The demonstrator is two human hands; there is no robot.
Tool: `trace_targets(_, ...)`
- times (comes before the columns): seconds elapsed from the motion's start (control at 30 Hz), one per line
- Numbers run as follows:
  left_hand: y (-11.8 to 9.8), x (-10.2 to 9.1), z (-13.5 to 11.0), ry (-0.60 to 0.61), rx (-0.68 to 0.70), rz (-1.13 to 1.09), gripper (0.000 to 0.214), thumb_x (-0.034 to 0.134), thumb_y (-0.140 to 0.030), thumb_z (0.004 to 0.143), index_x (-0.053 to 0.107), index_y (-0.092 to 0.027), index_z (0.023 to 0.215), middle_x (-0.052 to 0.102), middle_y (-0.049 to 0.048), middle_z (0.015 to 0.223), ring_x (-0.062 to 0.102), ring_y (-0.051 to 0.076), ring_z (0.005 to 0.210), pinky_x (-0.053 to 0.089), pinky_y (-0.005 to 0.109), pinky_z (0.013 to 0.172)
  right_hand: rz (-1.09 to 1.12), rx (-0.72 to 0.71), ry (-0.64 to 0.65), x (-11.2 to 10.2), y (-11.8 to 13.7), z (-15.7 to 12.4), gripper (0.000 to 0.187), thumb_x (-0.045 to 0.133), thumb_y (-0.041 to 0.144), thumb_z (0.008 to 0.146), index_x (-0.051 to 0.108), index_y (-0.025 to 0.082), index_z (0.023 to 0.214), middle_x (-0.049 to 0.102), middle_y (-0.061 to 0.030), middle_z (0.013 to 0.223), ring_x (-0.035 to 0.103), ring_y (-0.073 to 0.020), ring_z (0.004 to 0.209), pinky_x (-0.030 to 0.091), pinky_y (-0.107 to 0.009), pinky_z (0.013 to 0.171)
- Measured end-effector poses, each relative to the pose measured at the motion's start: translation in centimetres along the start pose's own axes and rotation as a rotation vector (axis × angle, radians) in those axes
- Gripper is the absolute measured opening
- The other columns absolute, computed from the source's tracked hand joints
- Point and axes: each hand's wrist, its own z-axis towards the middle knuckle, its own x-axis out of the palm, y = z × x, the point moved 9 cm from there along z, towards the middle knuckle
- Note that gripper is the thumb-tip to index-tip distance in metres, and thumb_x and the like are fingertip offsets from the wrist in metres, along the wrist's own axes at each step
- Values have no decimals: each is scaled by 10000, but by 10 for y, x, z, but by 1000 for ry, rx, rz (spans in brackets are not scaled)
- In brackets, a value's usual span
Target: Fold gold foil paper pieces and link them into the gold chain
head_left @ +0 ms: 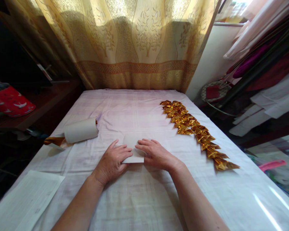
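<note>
A small pale sheet of paper [132, 145] lies flat on the cloth-covered table [139, 199]. My left hand [112, 162] rests palm down on its left side, fingers stretched out over the paper. My right hand [156, 154] lies flat on its right side, fingertips pointing left and pressing the sheet. Neither hand grips anything. To the right of my right hand runs a long row of several folded gold foil pieces [195, 131], overlapping one another from the far middle toward the near right.
A white paper roll [81, 130] with a gold foil end [53, 141] lies at the left. A lined white sheet [24, 200] sits at the near left corner. A gold curtain [135, 45] hangs behind. Shelves of fabric [262, 64] stand at the right.
</note>
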Motion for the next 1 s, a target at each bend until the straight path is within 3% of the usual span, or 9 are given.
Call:
trace_targets(0.07,-2,-2,1,-3,8,-24,259,600,-190,840,724,-248,1060,764,52,1097,698,226,1058,445,456,1072,-11,-3,46,0,4,-1,356,643,166,807,705,265,1143,626,-95,1312,539,-289,1260,392,-506,1060)
trace_targets(0.17,-6,-8,3,3,-30,-22,203,565,-228,872,735,-245,982,780,43,912,724,203,863,534,352,887,79,4,61,-5,5,-5,168,664,235,815,755,249,956,686,-69,1166,589,-262,1155,425,-412,1002)
trace_targets(0.27,-11,-8,6,82,-115,-34,190,547,-272,894,735,-255,877,740,10,723,690,175,677,494,261,652,272,62,88,-9,-4,-10,167,607,227,836,763,226,894,724,-14,933,642,-186,914,469,-274,813)
trace_targets(0.37,-15,-5,8,156,-222,-158,228,524,-336,932,727,-270,854,715,-37,663,656,135,585,412,222,546,390,210,163,-2,-19,-14,210,543,220,845,749,197,810,653,41,667,557,-124,640,386,-205,578)
trace_targets(0.5,0,-9,7,69,-372,-112,201,559,-318,909,714,-281,1030,770,-29,850,701,166,716,451,252,619,307,294,130,-2,-28,-11,209,538,201,821,712,187,705,586,48,583,474,-103,577,284,-209,528)
trace_targets(0.63,9,-6,6,26,-359,65,161,614,-288,883,717,-256,1002,758,22,943,680,225,880,483,334,777,155,339,83,-3,-30,-8,167,559,209,810,693,212,711,614,36,608,512,-118,585,286,-231,544)
trace_targets(0.7,10,-1,6,24,-351,105,167,632,-282,880,712,-249,1023,747,34,946,663,234,890,479,354,791,108,370,29,-7,-32,-8,121,596,222,797,708,223,846,672,24,720,571,-136,654,335,-232,583)
trace_targets(0.83,9,3,5,15,-371,145,233,640,-281,885,700,-243,1107,728,43,933,640,244,882,472,372,784,-7,404,-118,-17,-34,-7,460,640,293,832,603,211,1283,682,-67,1079,635,-195,901,433,-267,756)
trace_targets(1.0,11,4,4,-2,-392,116,245,661,-285,868,713,-246,1104,690,47,975,617,251,944,490,391,838,-169,367,-90,-11,-26,3,252,621,347,879,705,234,1089,648,-87,1059,604,-240,992,443,-296,796)
